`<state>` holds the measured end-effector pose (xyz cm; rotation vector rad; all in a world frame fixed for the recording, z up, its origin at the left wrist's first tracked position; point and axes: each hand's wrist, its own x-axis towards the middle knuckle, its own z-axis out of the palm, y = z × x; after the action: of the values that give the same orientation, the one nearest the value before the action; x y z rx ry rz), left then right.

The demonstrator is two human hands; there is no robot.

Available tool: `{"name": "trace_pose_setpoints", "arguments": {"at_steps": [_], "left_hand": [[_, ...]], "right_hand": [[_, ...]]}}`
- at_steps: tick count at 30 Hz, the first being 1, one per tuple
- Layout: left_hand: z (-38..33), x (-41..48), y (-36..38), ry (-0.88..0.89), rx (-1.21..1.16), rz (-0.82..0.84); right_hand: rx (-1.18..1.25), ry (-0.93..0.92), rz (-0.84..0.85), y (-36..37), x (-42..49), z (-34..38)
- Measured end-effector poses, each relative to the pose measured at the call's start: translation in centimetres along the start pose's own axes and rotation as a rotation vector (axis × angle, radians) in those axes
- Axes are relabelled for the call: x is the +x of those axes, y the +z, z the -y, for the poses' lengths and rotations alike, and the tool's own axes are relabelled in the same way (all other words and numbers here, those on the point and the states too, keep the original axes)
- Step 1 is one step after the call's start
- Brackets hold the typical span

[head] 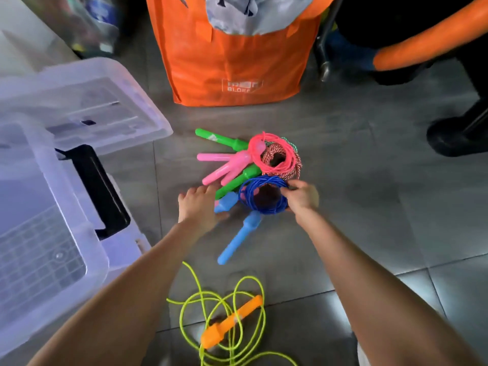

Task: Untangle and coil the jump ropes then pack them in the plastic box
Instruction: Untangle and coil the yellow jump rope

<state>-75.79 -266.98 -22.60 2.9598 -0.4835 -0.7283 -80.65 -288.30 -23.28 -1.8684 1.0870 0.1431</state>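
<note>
**Grip on the blue coil (264, 211)**

Your right hand (302, 198) pinches the coil's right edge, down on the floor (369, 207) just beside the pink coil (274, 169). Your left hand (198, 204) lies with fingers straight, touching a blue handle (224, 203). The yellow rope (181, 315) sprawls loose near you. The box (100, 262) stands open on your left.

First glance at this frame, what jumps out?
The bright cluster of coiled jump ropes mid-floor, where the right hand pinches the blue coil and the left hand lies flat by the handles. A big orange bag stands behind it. Nearest the camera an orange-handled yellow-green rope lies loose; the open plastic box sits at left.
</note>
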Motion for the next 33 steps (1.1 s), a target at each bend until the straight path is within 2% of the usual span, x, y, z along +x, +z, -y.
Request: {"name": "trace_pose_setpoints", "arguments": {"at_steps": [3, 8, 12, 17, 20, 23, 25, 29, 33], "left_hand": [[1.0, -0.1, 0.4, -0.044, -0.071, -0.002], [1.7, -2.7, -0.1, 0.019, -0.149, -0.104], [0.4, -8.6, -1.0, 0.075, -0.313, -0.184], [0.5, -16.6, 1.6, 0.053, -0.38, 0.046], [1.6, -21.2, 4.2, 0.028, -0.344, 0.185], [2.9, -24.9, 7.2, -0.049, -0.304, 0.311], [3.5, -26.7, 8.8, -0.08, -0.277, 0.331], [4.1, -28.9, 11.5, -0.041, -0.025, 0.432], [3.8, -29.1, 12.7, -0.023, 0.055, 0.388]], "right_hand": [[-0.149, -0.096, 0.015, -0.8, -0.2, 0.2], [-0.308, -0.165, -0.018, -3.3, -3.2, -0.6], [-0.276, -0.169, 0.024, -5.1, -8.0, -2.6], [-0.151, -0.12, 0.252, -5.1, -14.6, -8.0], [-0.205, -0.103, 0.387, -4.3, -18.6, -11.8], [-0.214, -0.094, 0.422, -3.3, -21.8, -14.3], [-0.216, -0.08, 0.444, -2.5, -23.3, -15.2], [-0.252, -0.022, 0.498, -2.0, -25.6, -15.1], [-0.282, -0.015, 0.498, -2.1, -27.4, -14.5]]}}
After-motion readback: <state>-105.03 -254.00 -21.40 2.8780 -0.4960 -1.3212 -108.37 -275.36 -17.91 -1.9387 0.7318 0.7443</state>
